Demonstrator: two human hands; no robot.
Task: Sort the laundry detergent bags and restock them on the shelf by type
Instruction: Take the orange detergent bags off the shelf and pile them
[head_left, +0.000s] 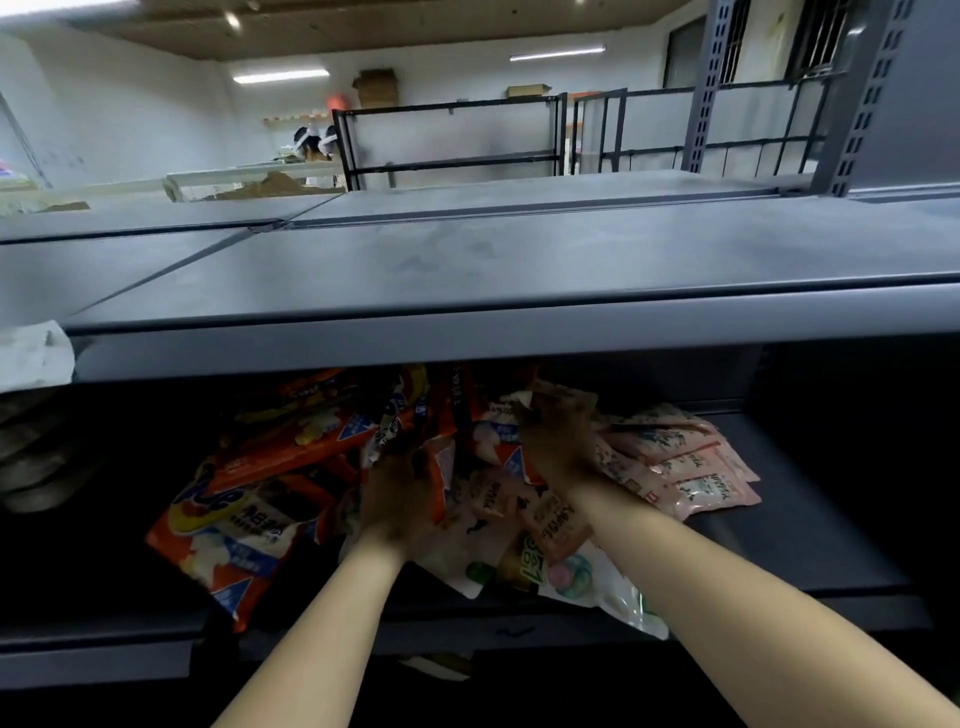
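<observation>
Both arms reach into the dim lower shelf (810, 545). The left hand (400, 499) and right hand (558, 441) sit in the jumbled detergent bags; I cannot tell their grip. Orange bags (249, 519) lie left of them, pink bags (691, 467) right.
</observation>
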